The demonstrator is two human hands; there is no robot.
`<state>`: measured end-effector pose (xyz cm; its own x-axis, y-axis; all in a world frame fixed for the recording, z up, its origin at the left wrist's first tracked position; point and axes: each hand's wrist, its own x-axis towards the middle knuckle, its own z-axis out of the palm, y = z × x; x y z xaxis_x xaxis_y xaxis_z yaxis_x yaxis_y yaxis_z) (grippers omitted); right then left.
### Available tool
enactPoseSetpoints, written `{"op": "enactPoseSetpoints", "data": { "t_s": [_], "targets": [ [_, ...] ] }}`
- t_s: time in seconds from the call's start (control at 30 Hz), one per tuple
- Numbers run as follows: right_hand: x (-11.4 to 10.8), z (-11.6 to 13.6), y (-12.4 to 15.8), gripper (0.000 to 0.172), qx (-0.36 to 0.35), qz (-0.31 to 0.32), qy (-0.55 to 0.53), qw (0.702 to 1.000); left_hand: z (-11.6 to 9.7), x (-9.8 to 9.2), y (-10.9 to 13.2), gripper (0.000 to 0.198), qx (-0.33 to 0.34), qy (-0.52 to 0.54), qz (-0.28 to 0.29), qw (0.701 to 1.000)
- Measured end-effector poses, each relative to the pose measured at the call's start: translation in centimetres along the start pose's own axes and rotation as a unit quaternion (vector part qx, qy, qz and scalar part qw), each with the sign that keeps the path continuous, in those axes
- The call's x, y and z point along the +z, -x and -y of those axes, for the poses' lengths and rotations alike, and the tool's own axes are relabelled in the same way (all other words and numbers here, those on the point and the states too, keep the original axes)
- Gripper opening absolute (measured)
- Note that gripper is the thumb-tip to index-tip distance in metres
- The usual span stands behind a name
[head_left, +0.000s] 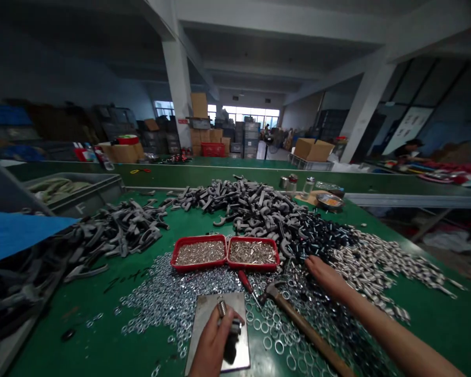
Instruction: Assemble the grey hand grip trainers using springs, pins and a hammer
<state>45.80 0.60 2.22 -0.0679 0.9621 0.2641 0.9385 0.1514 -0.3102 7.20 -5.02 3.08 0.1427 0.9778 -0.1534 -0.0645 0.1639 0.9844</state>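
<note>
My left hand (213, 341) is closed around a small silvery metal part with a ribbed, spring-like top (222, 307). A dark end sticks out beyond my fingers. Below it lies a flat metal plate (204, 309). My right hand (318, 270) reaches to the edge of a pile of black-headed screws (322, 235), its fingers bent close together. Whatever its fingertips may hold is hidden. Between the hands are a claw hammer (302, 324) with a wooden handle and a red-handled screwdriver (245, 281).
Two red trays (224, 256) of small metal pins stand behind the plate. Nuts (160, 298), flat rings (275, 327) and silvery cylinders (377, 262) lie scattered. Grey curved handles (255, 204) are heaped at the back. A grey crate (98, 193) stands left; a person (410, 149) sits far right.
</note>
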Motion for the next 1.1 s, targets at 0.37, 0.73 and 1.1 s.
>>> {"op": "enactPoseSetpoints", "data": {
  "t_s": [0.37,0.73,1.1],
  "targets": [
    [2.4,24.0,9.1,0.022,0.080,-0.046,-0.430,0.898,-1.3,1.0,1.7,0.045,-0.039,0.182,0.055,0.981],
    [2.9,25.9,10.8,0.021,-0.141,-0.065,-0.293,0.943,-3.0,-2.9,5.3,0.039,0.001,0.050,0.082,0.995],
    [3.4,30.2,10.1,0.032,0.220,0.194,-0.719,0.630,-1.9,-4.9,5.4,0.026,0.187,-0.247,0.025,0.951]
  ]
}}
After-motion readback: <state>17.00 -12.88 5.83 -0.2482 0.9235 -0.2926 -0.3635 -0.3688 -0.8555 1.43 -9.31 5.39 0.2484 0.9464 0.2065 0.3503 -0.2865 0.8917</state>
